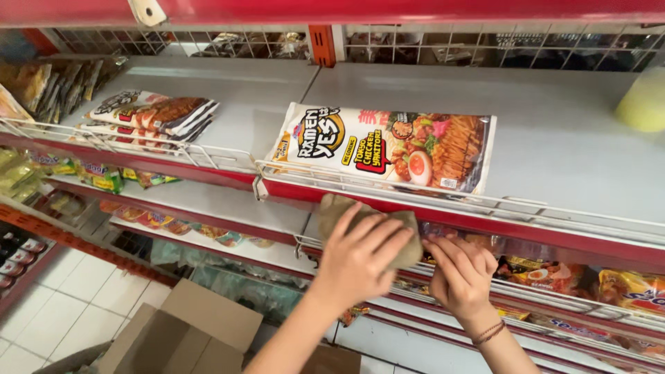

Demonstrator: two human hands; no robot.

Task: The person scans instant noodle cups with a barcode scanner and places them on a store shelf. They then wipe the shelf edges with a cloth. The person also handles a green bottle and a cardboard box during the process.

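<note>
The left hand lies flat, fingers spread, pressing a brownish cloth against the red front edge of the shelf. Just right, the right hand touches that edge with curled fingers, holding nothing. The noodle packet lies directly above both, long axis along the shelf.

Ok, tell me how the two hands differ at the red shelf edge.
The left hand lies flat with fingers spread on an olive cloth, pressing it to the red shelf edge; the right hand holds no cloth and touches the edge with its fingertips. The right wrist wears thin bracelets; the left wrist is bare. Both reach up from below.
</note>
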